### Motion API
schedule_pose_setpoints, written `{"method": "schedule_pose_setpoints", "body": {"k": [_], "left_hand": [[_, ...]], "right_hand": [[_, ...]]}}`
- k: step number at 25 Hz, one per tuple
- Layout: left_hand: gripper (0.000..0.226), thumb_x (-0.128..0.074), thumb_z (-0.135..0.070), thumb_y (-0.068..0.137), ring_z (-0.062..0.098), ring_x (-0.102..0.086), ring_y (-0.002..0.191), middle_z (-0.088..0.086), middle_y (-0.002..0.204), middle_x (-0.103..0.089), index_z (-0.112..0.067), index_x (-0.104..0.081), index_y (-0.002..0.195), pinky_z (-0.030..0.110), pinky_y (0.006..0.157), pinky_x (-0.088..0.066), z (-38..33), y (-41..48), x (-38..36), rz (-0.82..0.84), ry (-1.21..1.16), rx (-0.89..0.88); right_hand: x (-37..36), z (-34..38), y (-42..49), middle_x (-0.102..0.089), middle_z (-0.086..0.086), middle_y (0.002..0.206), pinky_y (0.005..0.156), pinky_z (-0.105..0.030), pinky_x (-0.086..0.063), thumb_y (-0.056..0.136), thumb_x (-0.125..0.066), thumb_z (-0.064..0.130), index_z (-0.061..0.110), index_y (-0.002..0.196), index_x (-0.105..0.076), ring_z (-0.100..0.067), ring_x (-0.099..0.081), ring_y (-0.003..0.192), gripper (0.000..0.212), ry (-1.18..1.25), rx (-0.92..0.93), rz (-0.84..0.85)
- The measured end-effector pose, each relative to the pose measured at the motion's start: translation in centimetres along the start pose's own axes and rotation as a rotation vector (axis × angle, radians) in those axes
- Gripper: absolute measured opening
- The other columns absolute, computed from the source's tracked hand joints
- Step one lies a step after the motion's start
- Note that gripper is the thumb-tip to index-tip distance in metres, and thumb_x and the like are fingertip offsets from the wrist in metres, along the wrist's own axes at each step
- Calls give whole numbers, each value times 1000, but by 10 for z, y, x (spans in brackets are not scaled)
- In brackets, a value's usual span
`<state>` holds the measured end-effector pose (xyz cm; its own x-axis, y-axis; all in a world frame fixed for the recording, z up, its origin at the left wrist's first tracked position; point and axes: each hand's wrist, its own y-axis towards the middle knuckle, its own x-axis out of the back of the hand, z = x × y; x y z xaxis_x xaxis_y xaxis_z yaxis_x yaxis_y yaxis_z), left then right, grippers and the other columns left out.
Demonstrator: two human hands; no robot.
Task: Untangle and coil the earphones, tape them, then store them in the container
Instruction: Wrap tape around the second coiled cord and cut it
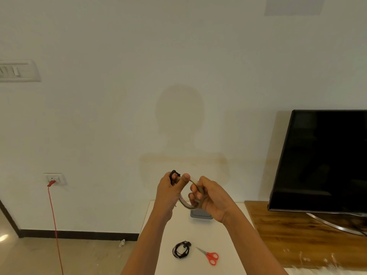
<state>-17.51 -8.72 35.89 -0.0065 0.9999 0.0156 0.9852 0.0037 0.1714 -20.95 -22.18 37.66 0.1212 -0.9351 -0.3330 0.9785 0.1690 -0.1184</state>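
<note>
Left hand [168, 192] pinches coiled earphones [174, 175]; right hand [206, 195] grips tape roll [189, 203] just beside. Second coil [181, 249] and scissors [208, 255] lie below. Best pull the strip taut, container [200, 213] beneath.

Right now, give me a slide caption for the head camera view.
Both hands pull tape from a roll above a white table with coiled earphones and red scissors.

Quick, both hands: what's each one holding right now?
Left hand: closed on coiled black earphones.
Right hand: closed on the tape roll.
</note>
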Motion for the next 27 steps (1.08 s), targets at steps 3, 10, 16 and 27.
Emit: {"method": "schedule_pose_setpoints", "body": {"k": [3,10,16,27], "left_hand": [[41,-68,-39,84,15,-30,60,-4,62,-32,-10,-40,76,28,59,-30,1,-1,0,-2,-5,6],[42,-68,-39,84,12,-29,58,-7,60,-30,-13,-37,73,26,58,-30,1,-3,1,-5,-19,11],[42,-68,-40,83,15,-31,62,-5,62,-31,-11,-39,75,28,62,-31,0,-4,0,-2,-28,3],[40,-68,-41,82,15,-32,64,-2,66,-33,-10,-41,78,27,63,-33,-3,-6,-1,8,-38,3]], "right_hand": [[0,0,0,-48,-5,52,67,-33,-43,89,-33,7,16,46,-58,-17,-52,57,50,-23,0,12],[3,-3,1,-46,-5,51,66,-33,-44,89,-32,6,8,61,-56,-16,-52,55,37,-47,14,30],[2,-2,-1,-48,-5,52,65,-34,-42,87,-32,5,7,59,-50,-16,-51,52,34,-72,13,23],[1,1,-4,-47,-3,51,65,-34,-42,88,-30,3,8,61,-46,-16,-50,52,32,-120,40,26]]}}
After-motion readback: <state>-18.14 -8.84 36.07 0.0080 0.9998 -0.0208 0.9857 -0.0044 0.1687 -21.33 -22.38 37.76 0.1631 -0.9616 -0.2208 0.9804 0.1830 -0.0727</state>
